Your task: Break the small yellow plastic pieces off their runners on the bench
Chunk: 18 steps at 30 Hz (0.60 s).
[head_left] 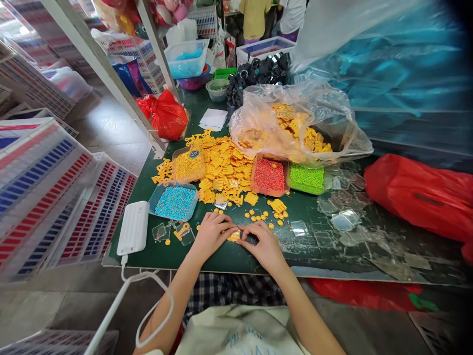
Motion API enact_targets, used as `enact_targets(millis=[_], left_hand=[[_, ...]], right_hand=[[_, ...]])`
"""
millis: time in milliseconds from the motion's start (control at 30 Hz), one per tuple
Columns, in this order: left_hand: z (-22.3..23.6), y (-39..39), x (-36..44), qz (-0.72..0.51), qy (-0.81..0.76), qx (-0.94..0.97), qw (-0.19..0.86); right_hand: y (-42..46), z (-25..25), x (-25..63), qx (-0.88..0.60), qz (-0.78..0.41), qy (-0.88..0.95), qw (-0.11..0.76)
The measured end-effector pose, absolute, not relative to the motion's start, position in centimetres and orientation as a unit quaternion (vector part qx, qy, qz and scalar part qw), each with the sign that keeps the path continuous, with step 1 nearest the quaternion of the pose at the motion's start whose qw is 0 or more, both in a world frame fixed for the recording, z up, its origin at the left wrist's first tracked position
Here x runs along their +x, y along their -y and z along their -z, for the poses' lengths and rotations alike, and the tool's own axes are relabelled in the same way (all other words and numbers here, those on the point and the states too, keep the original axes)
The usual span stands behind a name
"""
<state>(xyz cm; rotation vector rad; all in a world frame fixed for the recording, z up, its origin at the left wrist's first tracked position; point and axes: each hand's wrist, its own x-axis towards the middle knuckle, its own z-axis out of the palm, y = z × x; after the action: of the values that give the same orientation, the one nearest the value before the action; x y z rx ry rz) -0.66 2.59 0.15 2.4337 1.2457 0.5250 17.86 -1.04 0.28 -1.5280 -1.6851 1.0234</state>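
Yellow piece (233,236) — between hands (212,234), bead trays (176,203) beyond

Yellow plastic piece (233,237), mostly hidden
Under the fingers of the left hand (212,234) and right hand (264,246); shape too small to tell.

Left hand (213,234): on my feed, fingertips rest on a yellow plastic piece (233,236)
Right hand (264,245): I see fingers meeting it from the other side
Nearby: tray of blue beads (176,203), white power bank (133,228), green worktable (158,256)

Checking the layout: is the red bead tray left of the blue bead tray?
No, the red bead tray sits right of the blue bead tray.
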Motion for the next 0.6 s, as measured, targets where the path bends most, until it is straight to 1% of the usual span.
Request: enact_targets(millis=[100,233,400,600], left_hand=[[0.0,-2.5,-0.9,-0.224,-0.454,0.842,0.184],[0.2,-2.4,-1.1,-0.274,-0.471,0.823,0.16],[0.3,-2.3,-0.6,-0.232,-0.439,0.855,0.151],[0.5,-2.2,-0.3,-0.225,-0.422,0.868,0.131]], right_hand=[[1.0,-0.2,17.9,-0.578,-0.393,0.639,0.321],[1.0,0.0,17.9,-0.575,-0.395,0.64,0.324],[1.0,0.3,17.9,-0.58,-0.38,0.648,0.317],[1.0,0.7,17.9,-0.577,-0.367,0.657,0.317]])
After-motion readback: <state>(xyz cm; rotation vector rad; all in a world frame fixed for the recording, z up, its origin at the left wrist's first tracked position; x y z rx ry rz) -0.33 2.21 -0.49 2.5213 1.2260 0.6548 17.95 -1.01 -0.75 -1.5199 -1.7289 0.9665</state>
